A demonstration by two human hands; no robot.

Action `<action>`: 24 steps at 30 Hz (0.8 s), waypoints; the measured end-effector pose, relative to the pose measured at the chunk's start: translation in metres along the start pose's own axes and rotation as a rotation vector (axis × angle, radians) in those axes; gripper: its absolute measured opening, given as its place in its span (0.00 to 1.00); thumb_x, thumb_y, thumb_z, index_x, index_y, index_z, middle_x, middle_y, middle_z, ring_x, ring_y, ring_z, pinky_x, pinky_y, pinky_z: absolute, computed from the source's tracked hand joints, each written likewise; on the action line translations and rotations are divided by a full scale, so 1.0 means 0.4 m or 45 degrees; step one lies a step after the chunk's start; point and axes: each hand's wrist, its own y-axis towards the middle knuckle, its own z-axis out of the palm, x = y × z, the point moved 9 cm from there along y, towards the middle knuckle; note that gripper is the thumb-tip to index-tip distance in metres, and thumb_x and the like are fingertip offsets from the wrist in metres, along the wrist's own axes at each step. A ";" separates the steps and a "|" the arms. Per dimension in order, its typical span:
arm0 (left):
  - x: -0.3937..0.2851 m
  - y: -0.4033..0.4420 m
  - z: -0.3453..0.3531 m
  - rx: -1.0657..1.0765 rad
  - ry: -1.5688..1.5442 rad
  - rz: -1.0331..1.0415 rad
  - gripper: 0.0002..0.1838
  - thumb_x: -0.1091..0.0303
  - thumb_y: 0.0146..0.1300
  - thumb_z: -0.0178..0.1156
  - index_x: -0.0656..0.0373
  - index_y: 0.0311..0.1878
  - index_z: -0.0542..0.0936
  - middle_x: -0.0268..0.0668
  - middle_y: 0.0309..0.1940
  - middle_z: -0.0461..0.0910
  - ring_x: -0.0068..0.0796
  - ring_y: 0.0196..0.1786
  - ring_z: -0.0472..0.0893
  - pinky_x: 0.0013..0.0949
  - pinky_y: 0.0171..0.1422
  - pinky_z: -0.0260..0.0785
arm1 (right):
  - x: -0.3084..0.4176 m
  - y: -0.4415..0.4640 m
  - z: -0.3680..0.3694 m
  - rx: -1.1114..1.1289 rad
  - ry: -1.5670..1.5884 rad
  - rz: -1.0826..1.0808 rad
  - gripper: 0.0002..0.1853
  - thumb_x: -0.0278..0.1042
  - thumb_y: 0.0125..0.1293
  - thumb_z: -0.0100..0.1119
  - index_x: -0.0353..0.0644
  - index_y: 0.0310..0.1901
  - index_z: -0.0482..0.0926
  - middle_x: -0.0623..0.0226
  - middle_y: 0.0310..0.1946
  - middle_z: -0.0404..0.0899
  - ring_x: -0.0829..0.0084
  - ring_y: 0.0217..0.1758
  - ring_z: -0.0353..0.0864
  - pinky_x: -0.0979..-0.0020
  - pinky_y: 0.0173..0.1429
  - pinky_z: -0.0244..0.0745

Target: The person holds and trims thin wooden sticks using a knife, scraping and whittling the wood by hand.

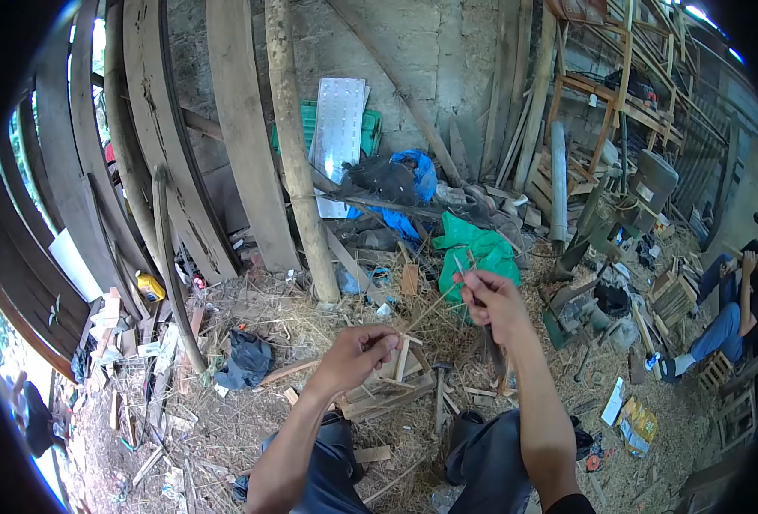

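Observation:
My left hand (358, 355) is closed in a pinch on one end of a thin straw-coloured strip (428, 313). The strip runs up and right toward my right hand (495, 307), whose fingers are curled around a slim tool (459, 264) with a pale, metallic-looking tip. A dark part hangs below that fist; I cannot make out the tool's kind. Beneath my hands, a small wooden frame (387, 396) sits on the ground between my feet. Beside it stands a hammer (440, 398), its head toward the wall.
Straw and wood scraps cover the ground. A green plastic sheet (465, 236) lies behind my right hand, near a wooden post (298, 163). A black bag (246, 358) lies left, a yellow packet (638, 426) right. Another person (730, 317) sits at the far right.

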 end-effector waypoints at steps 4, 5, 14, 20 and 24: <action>0.008 0.007 0.005 0.039 -0.043 -0.009 0.09 0.68 0.67 0.55 0.66 0.39 0.79 0.29 0.27 0.75 0.16 0.30 0.71 0.23 0.36 0.65 | -0.020 -0.008 0.055 0.075 -0.081 0.074 0.14 0.38 0.68 0.56 0.35 0.44 0.78 0.76 0.22 0.70 0.88 0.15 0.57 0.81 0.18 0.49; 0.004 0.007 0.002 0.032 -0.066 -0.003 0.09 0.68 0.67 0.55 0.66 0.39 0.79 0.29 0.27 0.74 0.16 0.30 0.71 0.23 0.36 0.65 | -0.021 -0.010 0.056 0.065 -0.117 0.053 0.15 0.39 0.68 0.56 0.34 0.45 0.77 0.78 0.21 0.68 0.88 0.15 0.55 0.82 0.18 0.48; 0.003 0.005 0.009 0.047 -0.052 0.019 0.09 0.69 0.68 0.55 0.66 0.39 0.79 0.28 0.25 0.73 0.15 0.28 0.69 0.23 0.33 0.63 | -0.015 -0.007 0.034 0.073 -0.092 0.090 0.12 0.37 0.68 0.56 0.35 0.44 0.78 0.76 0.21 0.70 0.88 0.16 0.57 0.83 0.18 0.48; 0.023 0.004 0.016 0.062 -0.094 -0.005 0.09 0.69 0.68 0.55 0.66 0.39 0.78 0.29 0.27 0.74 0.16 0.30 0.70 0.23 0.36 0.64 | -0.026 -0.004 0.015 -0.010 -0.136 0.093 0.12 0.35 0.68 0.55 0.35 0.45 0.79 0.74 0.22 0.71 0.87 0.16 0.58 0.81 0.18 0.50; 0.013 0.000 0.002 0.010 -0.091 -0.021 0.09 0.69 0.68 0.55 0.66 0.39 0.78 0.29 0.27 0.74 0.16 0.30 0.70 0.23 0.36 0.64 | 0.004 0.019 -0.045 -0.102 -0.071 0.008 0.12 0.36 0.69 0.55 0.34 0.43 0.78 0.75 0.23 0.71 0.88 0.16 0.57 0.82 0.18 0.49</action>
